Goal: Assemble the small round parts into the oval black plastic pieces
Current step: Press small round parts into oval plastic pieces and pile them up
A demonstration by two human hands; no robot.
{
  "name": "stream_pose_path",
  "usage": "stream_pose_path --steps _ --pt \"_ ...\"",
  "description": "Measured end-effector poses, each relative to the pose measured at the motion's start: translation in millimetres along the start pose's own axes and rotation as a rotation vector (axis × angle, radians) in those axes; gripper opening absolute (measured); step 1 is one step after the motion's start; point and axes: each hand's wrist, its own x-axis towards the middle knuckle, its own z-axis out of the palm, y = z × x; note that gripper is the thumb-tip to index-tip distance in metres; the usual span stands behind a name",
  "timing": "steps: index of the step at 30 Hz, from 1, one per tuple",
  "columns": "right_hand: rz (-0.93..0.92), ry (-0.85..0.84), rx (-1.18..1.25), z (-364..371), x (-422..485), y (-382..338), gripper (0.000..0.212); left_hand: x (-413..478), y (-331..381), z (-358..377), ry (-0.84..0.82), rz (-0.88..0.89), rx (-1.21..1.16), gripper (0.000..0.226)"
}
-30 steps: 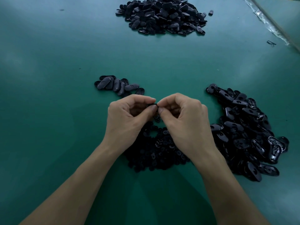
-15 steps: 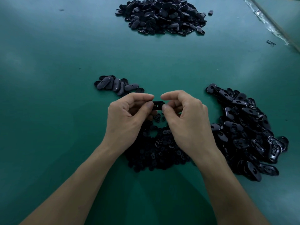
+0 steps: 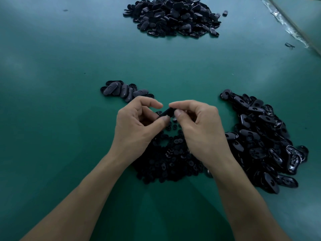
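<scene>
Head view of a green worktop [image 3: 52,119]. Centre: the left hand [image 3: 137,126] and the right hand [image 3: 199,129] meet above the worktop and share one oval black piece [image 3: 167,112], which is tilted with its right end higher. The left hand's fingers [image 3: 162,120] are curled, and its thumb presses the lower left end of the piece. The right hand's fingers [image 3: 178,113] are also curled and pinch the upper right end between thumb and forefinger. Whether a round part is already seated in the held piece cannot be told.

Directly beneath the hands and partly hidden by both wrists lies a spread of small round parts [image 3: 166,160]. To the right, just beside this spread, sits a loose pile of oval pieces [image 3: 264,141], many with their hollow side up. To the left and slightly farther, a short row of oval pieces [image 3: 121,90] lies with their smooth backs showing. At the far edge, well apart from the rest, is a large heap of oval pieces [image 3: 173,18], with one stray piece [image 3: 225,13] just beside it on the right. A strip of clear plastic film [image 3: 286,26] runs along the far right corner.
</scene>
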Motion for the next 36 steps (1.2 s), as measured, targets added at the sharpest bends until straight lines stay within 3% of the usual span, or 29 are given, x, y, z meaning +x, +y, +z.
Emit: stream_pose_path --steps 4,7,17,24,28,36 --pt "0.002 -0.022 0.109 1.7 0.1 -2.4 0.022 -1.4 4.3 1.0 -0.118 -0.015 -0.021 0.041" --pt "-0.022 -0.004 0.183 1.3 -0.7 -6.1 0.024 -1.4 5.0 2.2 -0.128 0.001 -0.019 0.039" --pt "-0.002 0.009 0.110 0.8 -2.0 -6.5 0.023 0.5 4.0 3.1 0.032 0.021 -0.125 0.010" --pt "-0.005 -0.020 0.117 1.3 -1.8 -5.8 0.025 0.1 3.4 0.4 0.063 -0.019 -0.152 0.013" --pt "0.023 -0.062 0.154 3.9 -1.8 -5.9 0.025 -0.1 1.4 0.4 0.046 -0.002 -0.107 0.029" --pt "-0.040 0.049 0.123 0.0 -1.0 -6.6 0.020 1.4 0.2 1.2 0.081 -0.015 -0.149 0.017"
